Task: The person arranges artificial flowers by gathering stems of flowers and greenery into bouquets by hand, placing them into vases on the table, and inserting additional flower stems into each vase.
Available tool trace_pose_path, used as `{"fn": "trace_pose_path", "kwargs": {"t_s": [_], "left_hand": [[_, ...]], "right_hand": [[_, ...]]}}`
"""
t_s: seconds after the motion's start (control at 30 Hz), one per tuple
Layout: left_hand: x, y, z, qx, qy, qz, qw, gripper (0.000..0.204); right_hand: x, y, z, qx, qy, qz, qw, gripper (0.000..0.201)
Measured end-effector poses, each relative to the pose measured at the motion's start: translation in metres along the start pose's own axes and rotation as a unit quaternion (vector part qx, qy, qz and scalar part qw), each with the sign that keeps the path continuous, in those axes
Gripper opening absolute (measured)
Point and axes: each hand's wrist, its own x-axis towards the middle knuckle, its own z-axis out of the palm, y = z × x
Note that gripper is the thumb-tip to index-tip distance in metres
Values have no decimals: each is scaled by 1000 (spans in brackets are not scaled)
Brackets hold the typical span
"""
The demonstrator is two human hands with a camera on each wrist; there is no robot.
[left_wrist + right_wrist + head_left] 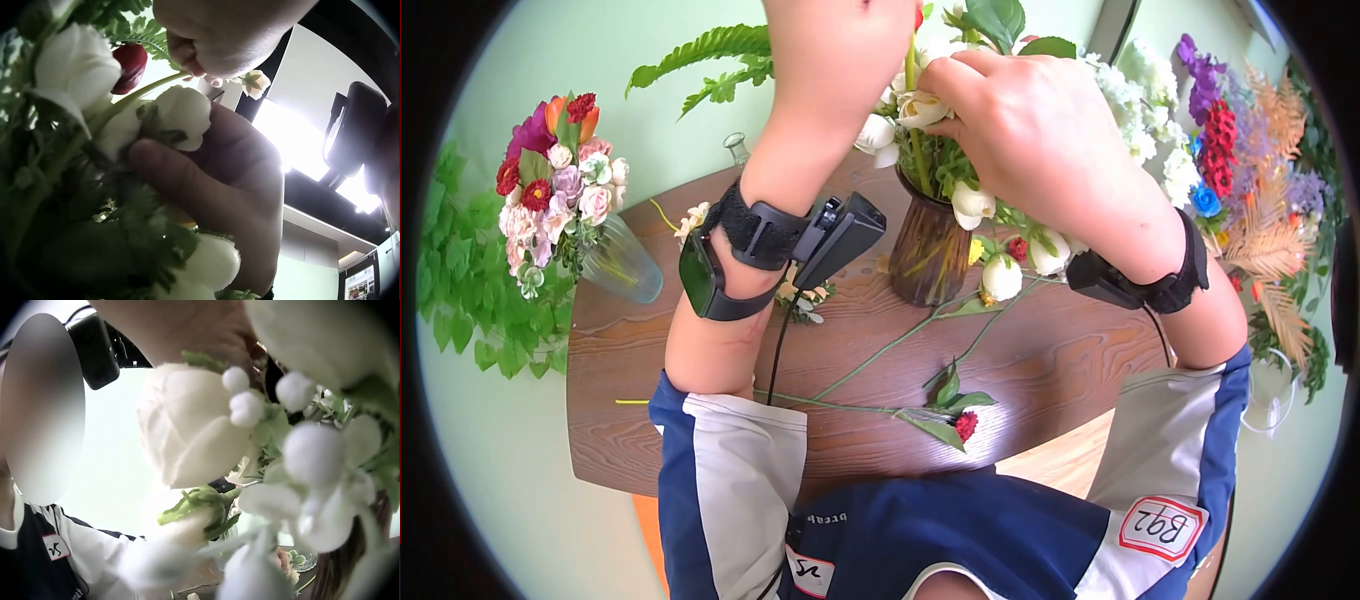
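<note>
Vase (pixel 930 245) of ribbed brown glass stands on the table, filled with white flowers and greenery. Above its mouth, my right hand (pixel 1050 125) pinches a white flower (pixel 922 108), thumb and fingers against its petals; the left wrist view shows that thumb on the white bloom (pixel 181 119). My left hand (pixel 835 50) is raised higher, partly cut off by the frame's top. In the left wrist view its fingers pinch the end of a green stem (pixel 140 92) that curves down into the bouquet. A red bud (pixel 130 67) sits behind that stem. White petals fill the right wrist view.
On the wooden table (pixel 860 350) lie long green stems and a red flower (pixel 966 427). A clear vase (pixel 625 262) with a mixed bouquet (pixel 560 195) leans at the left. Colourful artificial flowers (pixel 1220 150) stand along the right, and a fern frond (pixel 700 55) spreads at the back.
</note>
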Motion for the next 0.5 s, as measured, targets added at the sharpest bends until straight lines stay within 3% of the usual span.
{"fn": "trace_pose_path", "kwargs": {"t_s": [0.1,0.2,0.3,0.37,0.5], "left_hand": [[-7,-3,1,88,-21,37,995,12],[-16,-1,2,104,27,43,993,12],[-25,0,-3,123,-21,-15,992,9],[-30,-15,0,-114,9,-51,992,5],[-46,-2,-13,-87,-13,-93,992,3]], "right_hand": [[0,0,1,-7,-8,3,1000,17],[-1,1,0,1,-4,2,1000,17],[-2,0,2,-2,0,9,1000,17],[-2,0,1,3,4,6,1000,17],[-4,0,1,18,16,5,1000,15]]}}
